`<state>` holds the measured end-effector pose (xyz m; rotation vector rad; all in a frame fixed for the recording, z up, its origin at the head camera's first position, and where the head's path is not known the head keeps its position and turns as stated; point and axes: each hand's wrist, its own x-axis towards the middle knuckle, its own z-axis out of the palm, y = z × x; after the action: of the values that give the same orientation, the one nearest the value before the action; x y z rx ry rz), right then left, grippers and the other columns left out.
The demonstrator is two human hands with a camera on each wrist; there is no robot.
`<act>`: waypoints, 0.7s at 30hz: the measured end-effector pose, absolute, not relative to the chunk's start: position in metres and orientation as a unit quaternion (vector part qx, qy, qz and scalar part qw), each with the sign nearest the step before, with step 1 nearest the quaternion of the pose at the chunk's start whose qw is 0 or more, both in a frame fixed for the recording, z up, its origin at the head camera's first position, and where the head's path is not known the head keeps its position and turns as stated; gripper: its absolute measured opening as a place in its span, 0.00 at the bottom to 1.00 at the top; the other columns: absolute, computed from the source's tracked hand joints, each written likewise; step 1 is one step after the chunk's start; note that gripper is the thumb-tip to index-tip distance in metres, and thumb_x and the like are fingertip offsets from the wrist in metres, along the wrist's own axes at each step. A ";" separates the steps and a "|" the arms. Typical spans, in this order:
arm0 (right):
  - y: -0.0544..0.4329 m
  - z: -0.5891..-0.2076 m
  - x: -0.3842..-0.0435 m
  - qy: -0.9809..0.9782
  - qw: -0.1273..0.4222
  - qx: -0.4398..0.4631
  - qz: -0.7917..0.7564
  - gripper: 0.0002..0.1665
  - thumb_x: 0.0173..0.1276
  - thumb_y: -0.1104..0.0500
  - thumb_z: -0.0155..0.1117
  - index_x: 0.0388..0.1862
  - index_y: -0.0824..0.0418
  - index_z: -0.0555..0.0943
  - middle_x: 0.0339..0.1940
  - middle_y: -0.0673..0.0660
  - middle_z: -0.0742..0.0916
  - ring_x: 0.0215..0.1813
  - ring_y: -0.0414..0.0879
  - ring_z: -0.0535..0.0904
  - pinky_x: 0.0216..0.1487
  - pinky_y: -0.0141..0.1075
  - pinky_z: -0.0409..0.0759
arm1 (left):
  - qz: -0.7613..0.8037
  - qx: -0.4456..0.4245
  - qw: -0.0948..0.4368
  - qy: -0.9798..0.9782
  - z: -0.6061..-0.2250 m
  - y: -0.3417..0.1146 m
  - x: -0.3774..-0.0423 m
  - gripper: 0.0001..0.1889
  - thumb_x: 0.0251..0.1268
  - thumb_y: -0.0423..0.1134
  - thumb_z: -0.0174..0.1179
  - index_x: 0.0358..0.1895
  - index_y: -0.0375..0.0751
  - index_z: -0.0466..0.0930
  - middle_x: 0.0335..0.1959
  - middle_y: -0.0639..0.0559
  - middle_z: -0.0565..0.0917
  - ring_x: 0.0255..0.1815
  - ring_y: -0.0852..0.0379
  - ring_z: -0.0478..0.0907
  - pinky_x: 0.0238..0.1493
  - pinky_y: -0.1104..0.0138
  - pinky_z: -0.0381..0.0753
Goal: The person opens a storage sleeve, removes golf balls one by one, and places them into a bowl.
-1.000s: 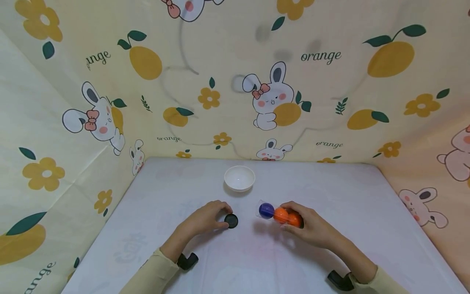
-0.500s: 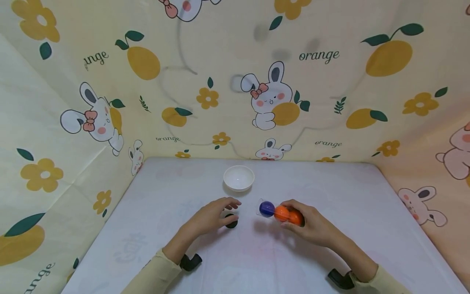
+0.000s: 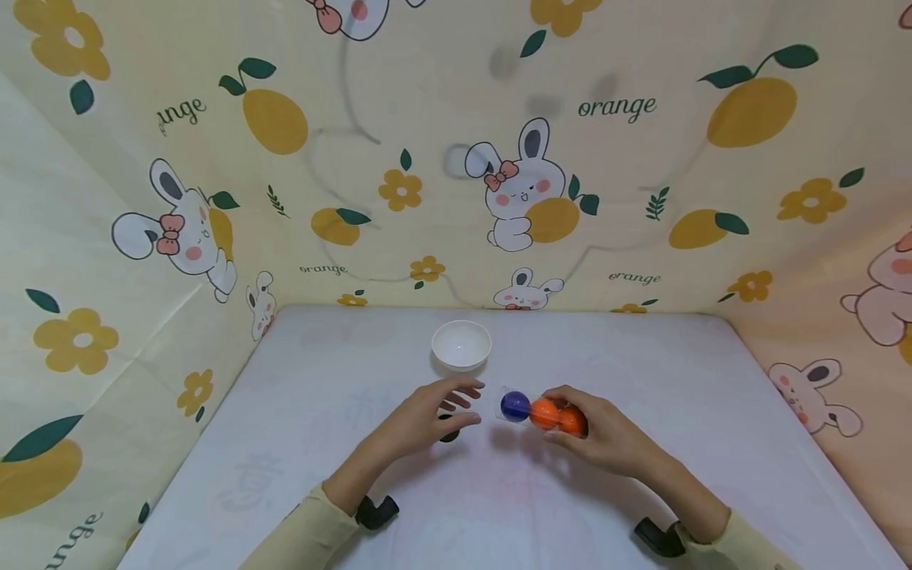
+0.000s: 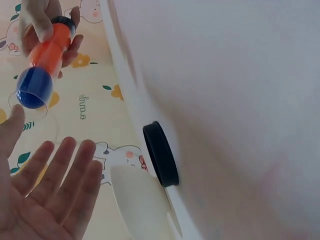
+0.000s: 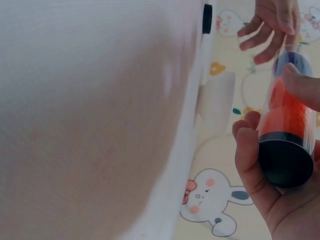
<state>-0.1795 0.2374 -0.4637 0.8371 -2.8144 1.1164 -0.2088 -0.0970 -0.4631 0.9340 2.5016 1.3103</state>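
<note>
My right hand (image 3: 602, 431) grips a clear tube (image 5: 285, 117) above the table, its black-capped end toward the palm. Inside the tube sit a blue ball (image 3: 515, 406) at the far end and two orange balls (image 3: 545, 413) behind it. The tube's left end is uncapped in the left wrist view. My left hand (image 3: 431, 416) hovers just left of that end, fingers spread and straight, holding nothing and apart from the tube. Beneath the left hand a round black cap (image 4: 161, 154) lies on the table, partly hidden by the thumb in the head view.
A white bowl (image 3: 461, 346) stands behind the hands, left of the tube. The white-covered table (image 3: 342, 340) meets a patterned cloth backdrop (image 3: 427, 119) at the back and sides.
My left hand has released the black cap on the table, lifted, and moved right toward the tube's end, its fingers spreading. The right hand and the tube have barely moved.
</note>
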 end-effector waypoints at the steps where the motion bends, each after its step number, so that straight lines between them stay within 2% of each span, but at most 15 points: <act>1: 0.237 -0.463 -0.180 -0.896 0.002 0.268 0.354 0.28 0.69 0.52 0.81 0.65 0.48 0.80 0.53 0.44 0.88 0.48 0.39 0.82 0.53 0.37 0.86 | 0.441 0.315 0.081 0.837 -0.463 -0.096 -0.209 0.26 0.77 0.49 0.68 0.74 0.52 0.75 0.64 0.51 0.85 0.63 0.52 0.85 0.66 0.57 0.84; 4: 0.238 -0.463 -0.180 -0.896 0.007 0.274 0.349 0.28 0.69 0.52 0.80 0.65 0.49 0.80 0.54 0.44 0.88 0.49 0.39 0.82 0.54 0.38 0.86 | 0.441 0.315 0.078 0.836 -0.463 -0.093 -0.207 0.28 0.76 0.51 0.69 0.74 0.54 0.75 0.63 0.55 0.85 0.62 0.54 0.85 0.65 0.59 0.84; 11: 0.236 -0.469 -0.181 -0.899 0.004 0.283 0.333 0.28 0.70 0.52 0.80 0.65 0.47 0.80 0.56 0.44 0.88 0.51 0.39 0.83 0.56 0.41 0.87 | 0.452 0.321 0.087 0.827 -0.464 -0.084 -0.202 0.29 0.76 0.52 0.69 0.74 0.52 0.75 0.64 0.46 0.85 0.61 0.49 0.85 0.63 0.54 0.86; 14: 0.234 -0.469 -0.181 -0.901 0.003 0.286 0.327 0.28 0.69 0.54 0.80 0.65 0.48 0.80 0.56 0.45 0.88 0.51 0.39 0.83 0.55 0.42 0.87 | 0.448 0.321 0.080 0.831 -0.466 -0.082 -0.201 0.28 0.75 0.53 0.69 0.73 0.54 0.76 0.63 0.47 0.86 0.59 0.52 0.86 0.61 0.57 0.87; 21: 0.230 -0.468 -0.184 -0.906 -0.007 0.280 0.316 0.29 0.70 0.53 0.80 0.67 0.49 0.80 0.59 0.47 0.88 0.53 0.41 0.84 0.57 0.44 0.87 | 0.439 0.306 0.068 0.842 -0.468 -0.080 -0.199 0.28 0.74 0.53 0.70 0.72 0.51 0.77 0.61 0.48 0.87 0.54 0.56 0.87 0.56 0.61 0.88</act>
<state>-0.1836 0.2301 -0.4675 0.8851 -2.8614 0.9964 -0.1991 -0.0799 -0.4675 0.9211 2.5384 1.3213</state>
